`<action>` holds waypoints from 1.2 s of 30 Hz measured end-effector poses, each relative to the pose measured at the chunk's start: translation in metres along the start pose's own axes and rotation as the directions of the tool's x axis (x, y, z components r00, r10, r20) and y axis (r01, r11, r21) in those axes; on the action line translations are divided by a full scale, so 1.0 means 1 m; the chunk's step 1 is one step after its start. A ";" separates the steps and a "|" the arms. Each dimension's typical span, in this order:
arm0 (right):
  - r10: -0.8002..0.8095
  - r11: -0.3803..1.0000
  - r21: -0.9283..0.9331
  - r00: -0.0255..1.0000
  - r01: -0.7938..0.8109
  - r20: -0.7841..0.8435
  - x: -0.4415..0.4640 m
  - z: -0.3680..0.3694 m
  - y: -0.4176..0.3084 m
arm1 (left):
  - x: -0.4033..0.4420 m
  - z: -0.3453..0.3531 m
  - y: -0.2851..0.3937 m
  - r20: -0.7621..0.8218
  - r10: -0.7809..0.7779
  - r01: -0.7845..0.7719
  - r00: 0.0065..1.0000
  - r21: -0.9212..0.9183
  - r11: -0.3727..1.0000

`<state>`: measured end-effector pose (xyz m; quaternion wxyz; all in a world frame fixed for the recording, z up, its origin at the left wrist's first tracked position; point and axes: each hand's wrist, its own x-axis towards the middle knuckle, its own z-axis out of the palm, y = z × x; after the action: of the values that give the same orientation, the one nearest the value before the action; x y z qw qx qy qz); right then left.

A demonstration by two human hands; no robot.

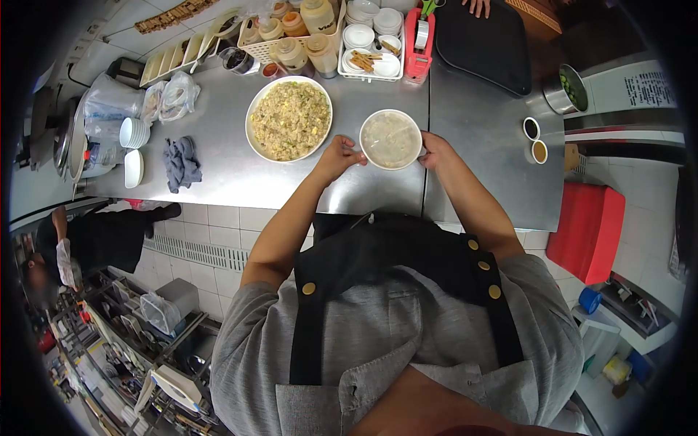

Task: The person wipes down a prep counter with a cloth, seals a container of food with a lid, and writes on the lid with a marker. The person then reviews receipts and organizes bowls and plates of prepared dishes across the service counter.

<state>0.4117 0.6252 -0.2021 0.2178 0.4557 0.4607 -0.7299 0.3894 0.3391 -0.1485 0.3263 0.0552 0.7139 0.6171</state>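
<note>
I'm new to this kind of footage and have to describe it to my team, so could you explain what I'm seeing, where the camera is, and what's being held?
There's no machine here: a person works bare-handed. The single picture comes from a camera worn on the head, looking down, so their apron fills the lower middle. The left hand and right hand hold opposite sides of a round bowl with pale contents; I can't tell whether it's lifted. On the metal counter, left of it, sits a plate of fried rice, then a crumpled cloth. Two sauce cups stand far right.
</note>
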 end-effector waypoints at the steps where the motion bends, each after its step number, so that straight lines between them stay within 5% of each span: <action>1: 0.011 0.999 0.038 0.999 -0.013 0.043 0.007 -0.004 0.003 | 0.002 -0.002 -0.002 -0.006 -0.003 0.003 1.000 0.000 1.000; 4: -0.030 0.994 0.102 0.999 0.025 0.044 -0.002 0.003 0.005 | 0.005 -0.003 0.005 -0.086 0.068 -0.031 0.994 0.375 0.926; 6: -0.084 0.988 0.131 0.996 0.084 -0.005 -0.022 0.014 0.006 | 0.007 0.002 -0.001 -0.159 0.108 -0.021 0.981 0.470 0.882; 8: -0.345 0.935 0.004 0.916 0.353 -0.202 -0.036 0.023 0.008 | 0.007 0.008 0.004 -0.221 0.162 -0.011 0.962 0.560 0.829; 9: -0.354 0.932 0.004 0.913 0.362 -0.204 -0.036 0.020 0.012 | 0.000 0.014 0.016 -0.269 0.174 0.027 0.947 0.609 0.793; 10: -0.517 0.855 -0.186 0.826 0.485 -0.226 -0.032 0.018 0.017 | -0.008 0.020 0.022 -0.319 0.191 0.068 0.928 0.651 0.756; 11: -0.671 0.728 -0.370 0.711 0.577 -0.212 -0.028 0.015 0.018 | -0.013 0.024 0.010 -0.371 0.310 -0.025 0.875 0.605 0.795; 12: -0.743 0.661 -0.354 0.644 0.662 -0.183 -0.045 0.019 0.018 | -0.016 0.028 -0.003 -0.424 0.423 -0.133 0.801 0.563 0.815; 15: -0.692 0.712 0.149 0.722 0.686 -0.016 -0.063 0.021 0.030 | -0.030 0.051 -0.027 -0.465 0.374 -0.432 0.802 -0.020 0.902; 17: -0.710 0.694 0.254 0.699 0.674 0.085 -0.075 0.032 0.035 | -0.026 0.074 -0.050 -0.283 0.339 -0.356 0.897 -0.013 0.934; 19: -0.551 0.801 0.400 0.809 0.445 0.203 -0.069 0.037 0.061 | -0.040 0.094 0.003 -0.298 0.313 -0.383 0.902 -0.217 0.898; 21: -0.555 0.803 0.405 0.797 0.438 0.239 -0.096 0.042 0.051 | -0.039 0.088 0.031 -0.279 0.332 -0.404 0.901 -0.261 0.877; 23: -0.652 0.727 0.431 0.734 0.535 0.188 -0.105 0.042 0.054 | -0.034 0.083 0.033 -0.260 0.343 -0.414 0.903 -0.307 0.857; 25: -0.662 0.740 0.308 0.728 0.598 0.177 -0.114 0.038 0.048 | -0.020 0.078 0.024 -0.056 0.240 -0.243 0.969 -0.379 0.893; 27: -0.683 0.730 0.183 0.711 0.658 0.167 -0.116 0.028 0.040 | -0.008 0.069 0.019 -0.128 0.226 -0.252 0.966 -0.258 0.933; 28: -0.827 0.529 -0.227 0.557 0.817 0.078 -0.116 0.021 0.035 | -0.002 0.062 0.019 -0.199 0.219 -0.248 0.955 -0.135 0.959; 29: -0.933 0.235 -0.606 0.351 0.760 0.078 -0.114 0.018 0.031 | 0.006 0.055 0.019 -0.197 0.227 -0.255 0.954 -0.128 0.959; 30: -0.937 0.230 -0.602 0.342 0.764 0.076 -0.125 0.024 0.021 | 0.011 0.049 0.028 -0.338 0.387 -0.322 0.858 0.233 0.918; 31: -0.899 -0.063 -0.795 0.311 0.604 0.308 -0.148 0.033 0.008 | 0.015 0.043 0.039 -0.400 0.567 -0.291 0.721 0.567 0.770; 32: -0.789 -0.381 -0.840 0.338 0.387 0.514 -0.162 0.041 0.001 | 0.020 0.036 0.066 -0.371 0.680 -0.385 0.633 0.611 0.692; 36: -0.705 -0.488 -0.740 0.291 0.463 0.647 -0.145 0.060 0.002 | 0.077 0.018 0.139 -0.262 0.689 -0.314 0.676 0.743 0.591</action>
<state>0.4560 0.5571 -0.0678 -0.0769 -0.1120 0.9783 -0.1562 0.2941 0.4235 -0.0516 -0.1191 0.2008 0.8904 0.3909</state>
